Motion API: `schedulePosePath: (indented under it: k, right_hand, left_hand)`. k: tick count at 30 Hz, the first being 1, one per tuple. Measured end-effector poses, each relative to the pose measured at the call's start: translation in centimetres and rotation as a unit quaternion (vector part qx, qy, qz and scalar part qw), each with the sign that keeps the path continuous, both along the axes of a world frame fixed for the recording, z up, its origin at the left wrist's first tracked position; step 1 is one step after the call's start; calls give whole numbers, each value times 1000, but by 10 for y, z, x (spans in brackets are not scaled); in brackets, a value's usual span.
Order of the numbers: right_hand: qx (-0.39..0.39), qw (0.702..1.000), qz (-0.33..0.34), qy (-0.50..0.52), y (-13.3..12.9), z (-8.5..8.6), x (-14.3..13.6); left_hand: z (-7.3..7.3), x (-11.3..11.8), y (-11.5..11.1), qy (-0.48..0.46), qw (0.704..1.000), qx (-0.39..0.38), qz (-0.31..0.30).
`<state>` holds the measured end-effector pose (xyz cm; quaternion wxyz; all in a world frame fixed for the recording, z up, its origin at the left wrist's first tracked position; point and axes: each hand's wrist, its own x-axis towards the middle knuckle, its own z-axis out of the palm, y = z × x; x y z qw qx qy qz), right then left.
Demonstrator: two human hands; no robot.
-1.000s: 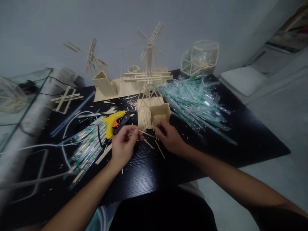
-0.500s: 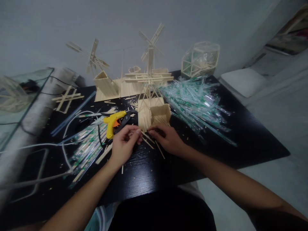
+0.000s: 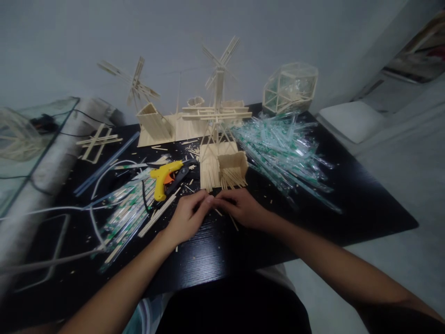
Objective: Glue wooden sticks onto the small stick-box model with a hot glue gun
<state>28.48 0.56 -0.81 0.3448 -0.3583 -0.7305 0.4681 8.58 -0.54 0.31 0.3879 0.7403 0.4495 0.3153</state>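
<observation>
Setting: we read this as a craft work area, indoors; whether home or workshop, we cannot tell. Evidence: on the black tabletop (image 3: 264, 241), a yellow glue gun (image 3: 166, 176) beyond the left hand (image 3: 187, 215), with plastic-wrapped sticks (image 3: 128, 213) to that hand's left. Ahead of the right hand (image 3: 243, 208), we record a stick-built windmill (image 3: 218, 93); farther off to its right, a faceted stick frame (image 3: 290, 90) near a plain wall (image 3: 257, 32).

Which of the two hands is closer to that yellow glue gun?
The left one. The left hand is just below and right of the glue gun; the right hand is farther right, beyond the left.
</observation>
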Motion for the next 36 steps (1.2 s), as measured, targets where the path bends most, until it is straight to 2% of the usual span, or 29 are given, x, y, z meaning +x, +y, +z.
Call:
schedulePosePath:
  k: [5, 8, 11, 16, 23, 29, 36]
  right_hand:
    - [36, 999, 25, -21, -1, 0, 0]
    - [41, 998, 21, -33, -1, 2, 0]
    - [35, 998, 14, -45, 0, 5, 2]
    - [27, 999, 17, -31, 1, 7, 5]
    - [-36, 999, 31, -5, 0, 3, 3]
    - [-81, 994, 62, 28, 0, 5, 2]
    - [-176, 979, 54, 88, 6, 9, 9]
  left_hand:
    - [0, 1, 4, -66, 987, -145, -19]
    - [0, 3, 4, -119, 976, -181, 10]
    - [0, 3, 4, -131, 975, -173, 45]
    - [-1, -1, 5, -140, 975, -162, 57]
    - [-3, -1, 5, -58, 993, -98, 12]
    - [-3, -2, 0, -32, 997, -60, -35]
    - [0, -10, 3, -39, 999, 4, -10]
